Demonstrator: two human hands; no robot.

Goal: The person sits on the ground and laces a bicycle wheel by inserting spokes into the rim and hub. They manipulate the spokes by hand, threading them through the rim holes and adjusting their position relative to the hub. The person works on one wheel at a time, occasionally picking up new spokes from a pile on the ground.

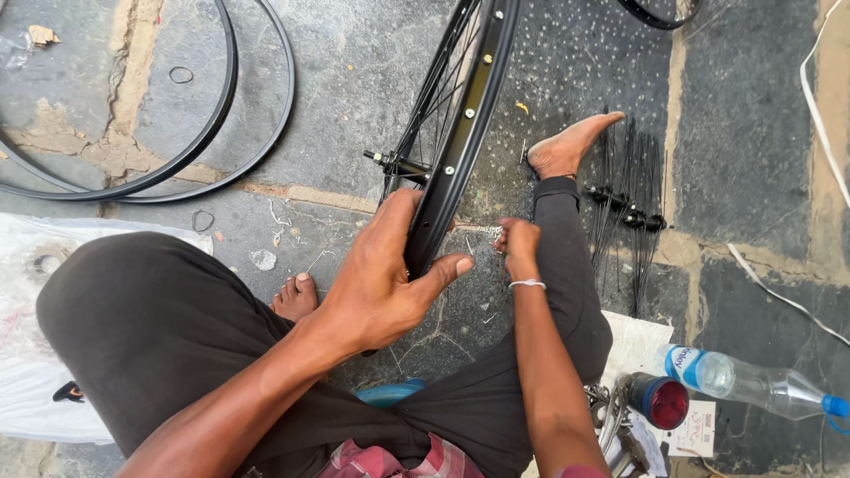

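Gripping wheel [452,133] with left hand [381,283]: fingers wrapping the rim's far side, thumb pressing the near side, at about 6 o'clock on the rim. Wheel standing roughly upright on edge at frame centre, running up toward 12 o'clock, spokes and hub [398,165] showing at its left. Working right hand [518,248] just at 3 o'clock of the left thumb, fingers curling shut in a pinch; whatever is being pinched is too small to tell. Hand sitting close beside the rim, contact with it unclear. Wearing a thin bracelet [528,284] on the right wrist. Sitting on stone floor [354,62] in dark trousers [150,327], bare right foot [571,146] stretching toward 1 o'clock, left toes [297,296] peeking out at 9 o'clock of the left hand. Lying at 10 o'clock, well apart: two bare rims [226,115], overlapping. Lying at 3 o'clock, just beyond the right leg: bundle of loose spokes [630,208]. Resting at 4 o'clock: plastic bottle [753,381] on its side, blue cap, and near it a red-lensed lamp [662,403] beside paper. White plastic sheet [27,389] spreading at 8 o'clock under the left knee, sprocket [40,261] on it.
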